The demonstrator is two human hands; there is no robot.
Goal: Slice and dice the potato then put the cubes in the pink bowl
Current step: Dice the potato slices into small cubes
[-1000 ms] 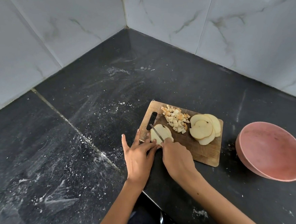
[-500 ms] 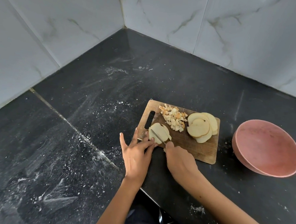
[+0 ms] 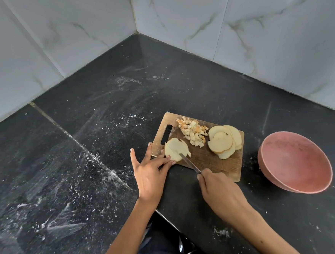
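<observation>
Both hands at the near edge of a wooden cutting board [image 3: 209,161]. Left hand [image 3: 149,173] with fingers straight and spread, fingertips pressing a small stack of potato slices [image 3: 176,150] at the board's near-left corner, thumb out over the dark stone. Right hand [image 3: 217,190] curled round the handle of a knife [image 3: 190,163], blade angled up and left, tip resting against the stack under the left fingers.

Farther back on the board, a heap of potato cubes [image 3: 193,134] near the far edge, some with orange-brown skin. Just right of it, a fanned pile of whole round slices [image 3: 224,142], overlapping. Slot handle cut through the board's left end.

Pink bowl [image 3: 295,162] on the tabletop [image 3: 102,142] to the right of the board, apart from it, tilted slightly toward the camera, no cubes inside.

Tabletop of black speckled stone, dusted with white streaks and specks, thickest on the near left. Pale seam running diagonally from the left wall toward the left wrist. Corner setting: white marble-look wall tiles [image 3: 190,19] with faint grey-gold veins on the left and far sides, meeting at a vertical joint above the far corner. Dark blue cloth and a glint of metal visible below the tabletop's near edge, between the forearms.
</observation>
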